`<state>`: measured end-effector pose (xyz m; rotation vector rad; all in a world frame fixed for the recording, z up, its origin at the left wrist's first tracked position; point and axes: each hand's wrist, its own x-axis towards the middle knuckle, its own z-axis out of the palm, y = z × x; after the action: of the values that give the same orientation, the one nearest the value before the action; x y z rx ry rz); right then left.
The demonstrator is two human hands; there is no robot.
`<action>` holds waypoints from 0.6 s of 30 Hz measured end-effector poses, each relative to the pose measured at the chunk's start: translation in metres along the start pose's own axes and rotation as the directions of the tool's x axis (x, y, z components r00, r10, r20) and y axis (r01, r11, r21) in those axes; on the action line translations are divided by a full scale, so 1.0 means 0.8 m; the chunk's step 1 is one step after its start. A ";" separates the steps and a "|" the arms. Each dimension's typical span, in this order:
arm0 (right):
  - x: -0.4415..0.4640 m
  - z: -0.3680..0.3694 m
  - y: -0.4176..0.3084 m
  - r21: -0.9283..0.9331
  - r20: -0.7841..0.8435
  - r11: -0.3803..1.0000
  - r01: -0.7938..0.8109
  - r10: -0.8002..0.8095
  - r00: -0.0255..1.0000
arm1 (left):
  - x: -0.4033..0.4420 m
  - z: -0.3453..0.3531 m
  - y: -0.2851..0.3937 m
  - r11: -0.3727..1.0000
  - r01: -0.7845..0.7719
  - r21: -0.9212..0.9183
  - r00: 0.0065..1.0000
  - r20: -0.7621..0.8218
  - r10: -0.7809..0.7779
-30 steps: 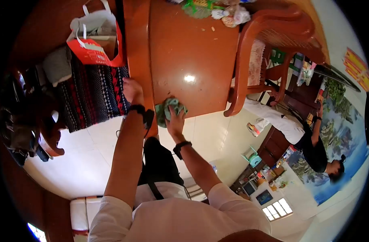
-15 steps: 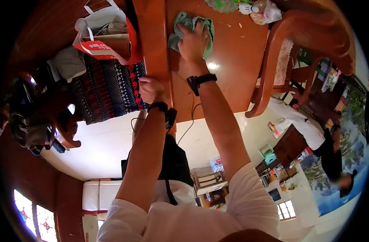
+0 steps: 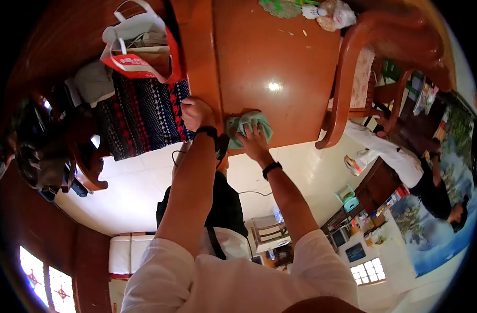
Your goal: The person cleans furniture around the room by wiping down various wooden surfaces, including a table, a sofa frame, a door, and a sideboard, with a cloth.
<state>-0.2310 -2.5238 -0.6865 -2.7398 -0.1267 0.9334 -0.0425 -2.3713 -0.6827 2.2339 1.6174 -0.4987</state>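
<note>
Near the front edge of the reddish-brown wooden table (image 3: 280, 62), my right hand (image 3: 253, 140) presses a crumpled green cloth (image 3: 259, 119) on the tabletop, its fingers spread over the cloth. My left hand (image 3: 197, 113) is closed in a loose fist at the table's left edge, beside the patterned red, black and white fabric (image 3: 144, 117). Whether anything lies inside that fist does not show. A few small crumbs sit farther back on the tabletop.
A red and white bag (image 3: 144, 65) stands at the upper left. Plastic-wrapped items (image 3: 336, 14) lie at the table's far end. A carved wooden chair (image 3: 348, 68) is on the right. Another person (image 3: 426, 177) in dark top and white trousers is beyond it.
My right hand has drawn the green cloth from the far part of the table back to the near edge. My left hand stays at the left edge.
</note>
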 end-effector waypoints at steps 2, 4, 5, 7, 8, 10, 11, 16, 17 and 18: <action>0.018 0.011 0.029 -0.158 -0.022 0.938 0.309 -0.316 0.948 | -0.001 0.001 0.002 1.000 -0.008 0.007 1.000 0.018 0.008; 0.054 -0.039 0.031 -0.148 0.051 0.923 0.355 -0.351 0.935 | 0.000 0.005 -0.004 1.000 -0.008 0.008 1.000 0.017 0.008; 0.077 -0.061 0.028 -0.181 0.014 0.925 0.335 -0.338 0.941 | 0.002 0.013 -0.011 1.000 -0.026 0.015 0.999 -0.024 0.026; 0.127 -0.097 0.013 -0.122 -0.152 0.965 0.232 -0.249 0.957 | 0.003 0.016 -0.011 0.995 -0.089 0.039 0.989 -0.111 0.093; 0.150 -0.117 0.003 -0.023 -0.265 0.987 0.156 -0.157 0.951 | 0.006 0.018 -0.005 0.991 -0.127 0.049 0.983 -0.129 0.133; 0.187 -0.168 -0.036 -0.051 -0.246 0.994 0.094 -0.103 0.964 | 0.010 0.026 -0.009 0.999 -0.014 0.035 0.993 -0.113 0.018; 0.197 -0.180 -0.045 -0.114 -0.199 0.992 0.047 -0.069 0.978 | 0.011 0.028 -0.013 0.996 -0.047 0.071 0.990 -0.128 0.056; 0.181 -0.129 -0.005 0.146 -0.288 0.986 -0.084 0.123 0.950 | 0.050 0.087 -0.045 0.983 -0.126 0.135 0.909 -0.381 0.169; 0.166 -0.120 0.013 0.119 -0.415 0.985 -0.127 0.165 0.895 | 0.056 0.097 -0.045 0.977 -0.136 0.165 0.853 -0.483 0.200; 0.146 -0.111 0.032 0.098 -0.527 0.979 -0.179 0.204 0.825 | 0.059 0.097 -0.042 0.973 -0.145 0.179 0.855 -0.471 0.215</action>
<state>-0.0840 -2.5477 -0.6937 -2.8887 0.2736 0.1689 -0.0674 -2.3583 -0.7755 2.7472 1.6006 0.0198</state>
